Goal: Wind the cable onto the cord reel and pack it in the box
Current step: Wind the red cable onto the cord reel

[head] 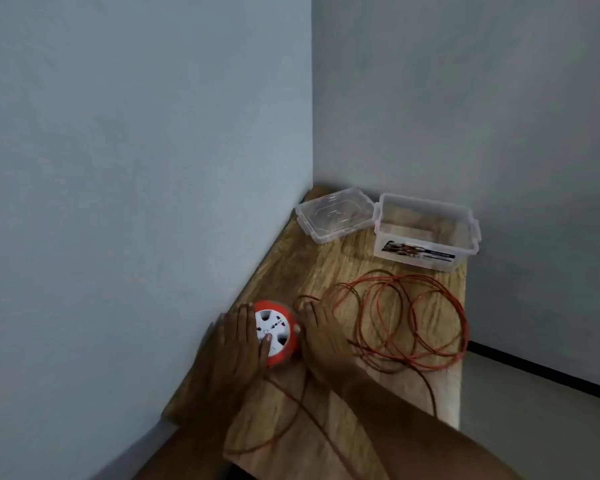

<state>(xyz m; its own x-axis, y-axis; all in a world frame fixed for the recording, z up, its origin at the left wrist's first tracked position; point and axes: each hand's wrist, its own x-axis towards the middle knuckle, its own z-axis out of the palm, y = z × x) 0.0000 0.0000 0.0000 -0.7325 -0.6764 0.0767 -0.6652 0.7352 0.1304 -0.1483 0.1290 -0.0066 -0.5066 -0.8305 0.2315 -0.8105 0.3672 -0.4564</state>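
An orange cord reel (280, 336) with a white socket face lies flat near the table's left edge. My left hand (238, 348) rests on its left side, fingers laid over the white face. My right hand (321, 336) lies flat against the reel's right side, over the start of the cable. The orange cable (413, 320) sprawls in loose loops to the right of my hands, and one strand trails toward the table's front edge. A clear plastic box (426, 233) stands open at the far end, nothing visible inside it.
The box's clear lid (335, 214) lies beside it in the far corner. The narrow wooden table (329, 271) is pushed against a pale wall on the left and behind. Its right edge drops to a grey floor with a dark strip.
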